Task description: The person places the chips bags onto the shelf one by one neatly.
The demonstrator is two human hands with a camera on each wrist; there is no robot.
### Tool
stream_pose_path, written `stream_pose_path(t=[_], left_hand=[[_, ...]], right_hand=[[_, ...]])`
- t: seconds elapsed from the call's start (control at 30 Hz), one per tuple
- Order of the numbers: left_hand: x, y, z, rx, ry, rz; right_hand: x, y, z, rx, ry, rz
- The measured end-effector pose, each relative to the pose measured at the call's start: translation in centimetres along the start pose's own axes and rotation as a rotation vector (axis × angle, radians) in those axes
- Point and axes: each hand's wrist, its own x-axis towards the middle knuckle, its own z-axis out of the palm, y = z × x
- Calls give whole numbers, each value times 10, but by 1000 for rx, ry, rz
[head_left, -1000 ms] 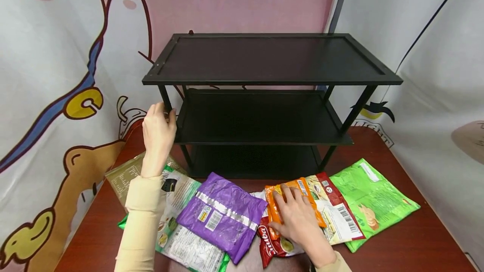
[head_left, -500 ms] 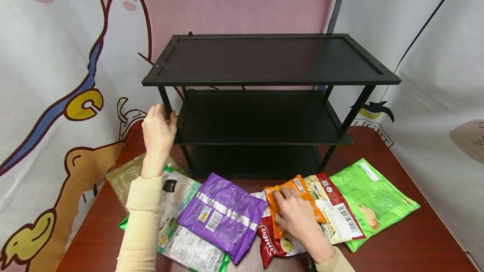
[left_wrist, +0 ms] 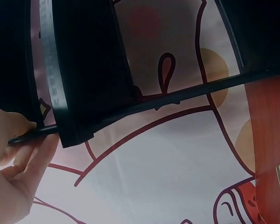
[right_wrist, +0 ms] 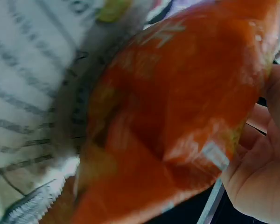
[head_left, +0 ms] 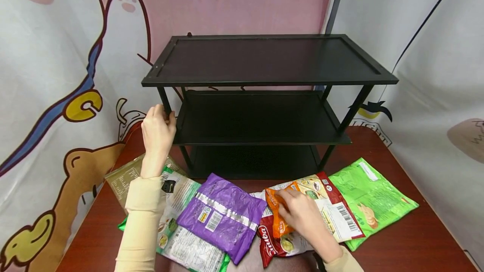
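My left hand point(head_left: 158, 131) grips the left front post point(head_left: 164, 99) of a black three-tier shelf rack point(head_left: 261, 60). In the left wrist view, its thumb and fingers wrap the thin post point(left_wrist: 163, 101) beside a shelf corner. My right hand point(head_left: 302, 217) pinches a small orange snack bag point(head_left: 277, 219), which is tilted up and partly hidden behind the fingers. The right wrist view has this orange bag point(right_wrist: 177, 102) close up, clasped at its edge. Beneath it lies a red and cream snack bag point(head_left: 340, 213) with a barcode label.
A purple bag point(head_left: 223, 215) lies at centre, overlapping a green and white bag point(head_left: 189, 230). Behind the left forearm is a gold-brown packet point(head_left: 126, 179). A bright green bag point(head_left: 374, 200) lies at the right on the red-brown table point(head_left: 416, 238). Printed cloth hangs around.
My right fingers have curled from lying flat on the orange bag to pinching it, and the bag has tipped up, baring more of the red and cream bag. The left hand stays put.
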Motion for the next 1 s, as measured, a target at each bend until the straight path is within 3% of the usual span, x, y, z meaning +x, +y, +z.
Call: stream_pose_path(t=[0.23, 0.33, 0.5, 0.73, 0.87, 1.0], left_hand=[[1, -1, 1, 5, -5, 0], [1, -1, 1, 6, -7, -1], [0, -1, 0, 3, -11, -1], [0, -2, 0, 2, -9, 1], [0, -2, 1, -1, -5, 5], [0, -1, 0, -2, -8, 5]], right_hand=[[6, 3, -16, 224, 140, 42], [8, 5, -21, 368, 148, 126], [7, 9, -25, 641, 62, 324], [7, 24, -18, 829, -48, 435], [5, 37, -18, 862, -155, 525], [4, 50, -25, 777, -240, 556]])
